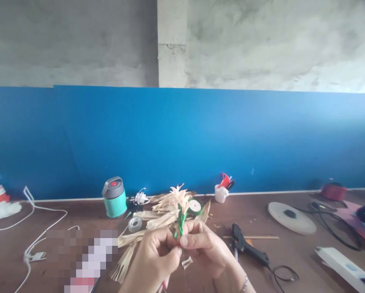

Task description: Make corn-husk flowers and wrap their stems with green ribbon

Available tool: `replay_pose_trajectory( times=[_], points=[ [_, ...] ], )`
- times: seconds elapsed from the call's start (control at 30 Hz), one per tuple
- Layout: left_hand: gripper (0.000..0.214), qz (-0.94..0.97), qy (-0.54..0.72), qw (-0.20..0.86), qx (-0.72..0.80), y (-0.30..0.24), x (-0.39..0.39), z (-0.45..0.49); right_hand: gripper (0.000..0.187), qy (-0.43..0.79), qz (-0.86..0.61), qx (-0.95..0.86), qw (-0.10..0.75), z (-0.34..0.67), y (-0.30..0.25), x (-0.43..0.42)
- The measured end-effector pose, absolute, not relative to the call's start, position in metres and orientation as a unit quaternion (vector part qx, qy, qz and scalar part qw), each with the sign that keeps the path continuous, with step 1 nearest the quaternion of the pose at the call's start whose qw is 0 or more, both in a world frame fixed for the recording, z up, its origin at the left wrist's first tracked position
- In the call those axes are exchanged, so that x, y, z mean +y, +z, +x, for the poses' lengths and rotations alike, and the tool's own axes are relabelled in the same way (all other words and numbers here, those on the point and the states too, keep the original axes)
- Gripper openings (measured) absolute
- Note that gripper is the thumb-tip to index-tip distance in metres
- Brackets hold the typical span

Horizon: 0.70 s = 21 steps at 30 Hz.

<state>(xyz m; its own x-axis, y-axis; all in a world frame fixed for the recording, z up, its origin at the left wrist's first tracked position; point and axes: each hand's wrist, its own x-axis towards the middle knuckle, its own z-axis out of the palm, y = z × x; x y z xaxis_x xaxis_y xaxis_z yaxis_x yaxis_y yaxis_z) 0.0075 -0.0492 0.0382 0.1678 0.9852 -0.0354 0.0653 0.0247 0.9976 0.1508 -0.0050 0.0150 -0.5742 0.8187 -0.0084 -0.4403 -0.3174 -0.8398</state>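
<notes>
My left hand (156,254) and my right hand (205,248) meet low in the middle of the view, both pinched on the green-wrapped stem (180,226) of a small straw-coloured husk flower (179,197). The flower stands upright above my fingertips. Under the hands, dry corn husk strips (130,254) lie on the brown table (261,219). A green tape roll (195,206) sits just behind the flower.
A black glue gun (246,246) with cord lies right of my hands. A clear tape roll (135,224), teal flask (114,198), white cup with scissors (221,192), white disc (290,217), white cables (33,228) and a white box (342,264) stand around. Blue board behind.
</notes>
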Motion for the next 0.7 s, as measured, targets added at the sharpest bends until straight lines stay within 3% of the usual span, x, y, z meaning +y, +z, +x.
replay_pose_trajectory(
  times=[0.2, 0.5, 0.7],
  points=[
    [0.017, 0.546, 0.432, 0.513, 0.502, 0.035, -0.048, 0.005, 0.029, 0.764, -0.225, -0.432, 0.423, 0.149, 0.012, -0.004],
    [0.014, 0.492, 0.406, 0.658, 0.4, 0.021, -0.04, 0.001, 0.028, 0.751, -0.214, -0.489, 0.39, 0.158, 0.029, -0.011],
    [0.02, 0.508, 0.418, 0.624, 0.421, 0.024, -0.04, 0.001, 0.034, 0.717, -0.277, -0.493, 0.407, 0.157, 0.023, -0.009]
  ],
)
